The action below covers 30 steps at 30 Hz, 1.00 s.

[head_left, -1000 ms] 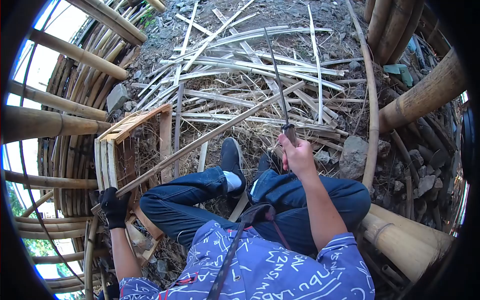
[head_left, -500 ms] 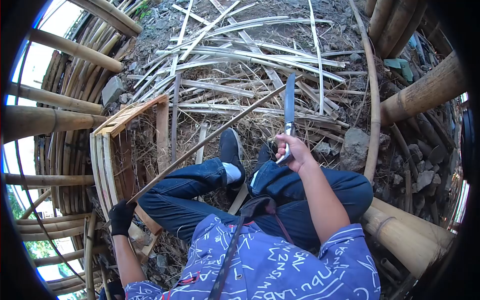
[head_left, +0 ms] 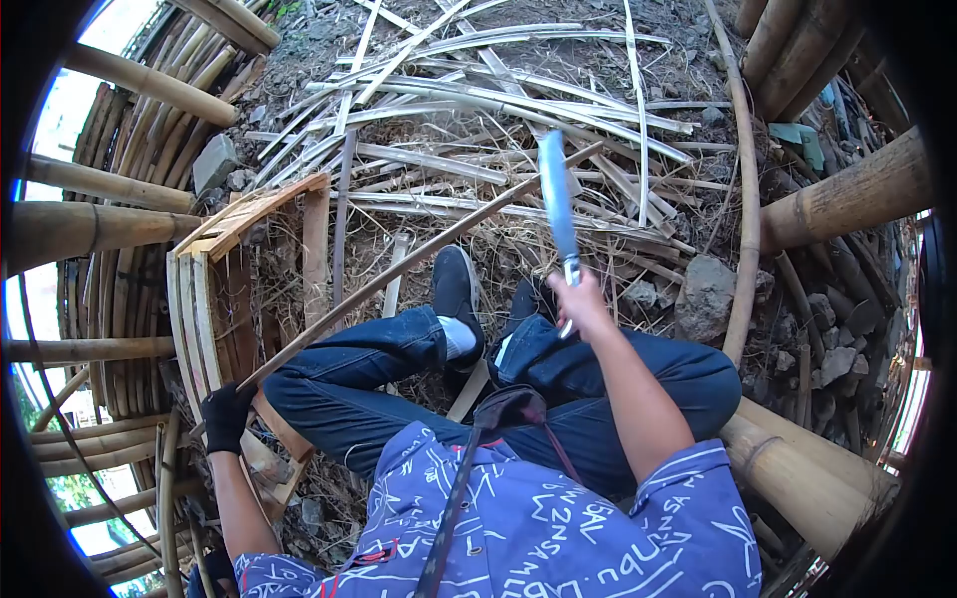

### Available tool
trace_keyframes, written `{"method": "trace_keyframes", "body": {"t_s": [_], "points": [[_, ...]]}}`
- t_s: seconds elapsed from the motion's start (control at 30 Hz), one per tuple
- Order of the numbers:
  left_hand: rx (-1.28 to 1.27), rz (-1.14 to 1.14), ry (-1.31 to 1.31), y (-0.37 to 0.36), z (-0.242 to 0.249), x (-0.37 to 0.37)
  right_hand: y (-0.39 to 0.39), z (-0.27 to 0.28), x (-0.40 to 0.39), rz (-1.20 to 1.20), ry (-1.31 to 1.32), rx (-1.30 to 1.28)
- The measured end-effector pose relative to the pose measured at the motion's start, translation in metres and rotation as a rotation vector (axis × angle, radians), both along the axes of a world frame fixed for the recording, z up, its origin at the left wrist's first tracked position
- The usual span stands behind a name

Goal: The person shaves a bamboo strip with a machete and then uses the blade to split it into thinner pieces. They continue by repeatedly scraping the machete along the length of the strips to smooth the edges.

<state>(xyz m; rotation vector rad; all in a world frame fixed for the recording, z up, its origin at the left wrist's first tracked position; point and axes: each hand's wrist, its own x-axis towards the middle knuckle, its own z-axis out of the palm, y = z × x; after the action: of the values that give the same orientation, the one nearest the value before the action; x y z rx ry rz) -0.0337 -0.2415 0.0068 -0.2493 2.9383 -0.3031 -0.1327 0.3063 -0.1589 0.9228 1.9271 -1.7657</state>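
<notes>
My left hand (head_left: 227,417), in a black glove, is closed around the near end of a long bamboo strip (head_left: 399,269). The strip slants up and away to the right, passing over my bent left leg. In my bare right hand (head_left: 586,304) is the handle of a large knife (head_left: 558,199), its broad blade pointing away from me and blurred by motion. That blade overlaps the strip near its far end in this view. Beside my left hand stands a wooden crate (head_left: 199,319) of pale slats.
Many split bamboo strips (head_left: 498,110) and shavings lie on the ground ahead. Rocks (head_left: 706,297) and a thin pole (head_left: 746,199) are on the right, with a thick bamboo piece (head_left: 797,478) by my right knee. Stacked bamboo (head_left: 110,299) lines the left.
The knife has swung left and its blade now tilts leftward across the strip. My left hand has shifted slightly left and up, with the strip's near end now showing past it.
</notes>
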Motion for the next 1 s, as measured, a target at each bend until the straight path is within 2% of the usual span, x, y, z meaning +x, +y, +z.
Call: {"method": "trace_keyframes", "body": {"t_s": [0.03, 0.1, 0.23, 0.3, 0.37, 0.43, 0.5, 0.57, 0.67, 0.83, 0.97, 1.0], "points": [[0.004, 0.0, -0.003, -0.004, 0.0, -0.003, -0.005, 0.003, 0.007, 0.132, -0.016, -0.03], [0.02, 0.001, 0.029, -0.014, 0.001, -0.003, -0.016, 0.014, 0.012, 0.199, -0.08, -0.084], [0.025, -0.004, 0.053, -0.011, 0.006, -0.001, 0.011, 0.005, -0.013, 0.103, -0.054, -0.149], [0.02, -0.004, 0.06, -0.007, 0.003, -0.004, 0.003, -0.001, -0.011, 0.051, -0.057, -0.099], [0.016, 0.007, 0.039, -0.003, -0.005, -0.013, -0.013, 0.007, 0.004, 0.211, -0.079, 0.023], [0.011, 0.003, 0.015, -0.006, -0.007, -0.015, -0.019, 0.028, 0.014, 0.337, -0.075, -0.063], [0.009, -0.041, 0.052, -0.009, -0.007, -0.014, -0.009, 0.015, 0.005, 0.326, -0.071, -0.087], [0.023, -0.082, 0.096, -0.016, -0.006, -0.01, -0.003, 0.015, -0.006, 0.186, -0.02, -0.12], [0.038, -0.091, 0.158, -0.006, -0.002, -0.011, 0.004, -0.004, -0.014, 0.079, -0.004, 0.053], [0.032, -0.082, 0.141, 0.0, 0.0, -0.021, -0.015, 0.02, 0.008, 0.273, -0.063, 0.014], [-0.024, -0.086, 0.159, 0.003, 0.01, -0.019, 0.007, 0.01, -0.014, 0.165, -0.042, 0.009], [-0.007, -0.095, 0.185, 0.003, 0.011, -0.019, 0.006, 0.006, -0.017, 0.165, -0.031, 0.101]]}}
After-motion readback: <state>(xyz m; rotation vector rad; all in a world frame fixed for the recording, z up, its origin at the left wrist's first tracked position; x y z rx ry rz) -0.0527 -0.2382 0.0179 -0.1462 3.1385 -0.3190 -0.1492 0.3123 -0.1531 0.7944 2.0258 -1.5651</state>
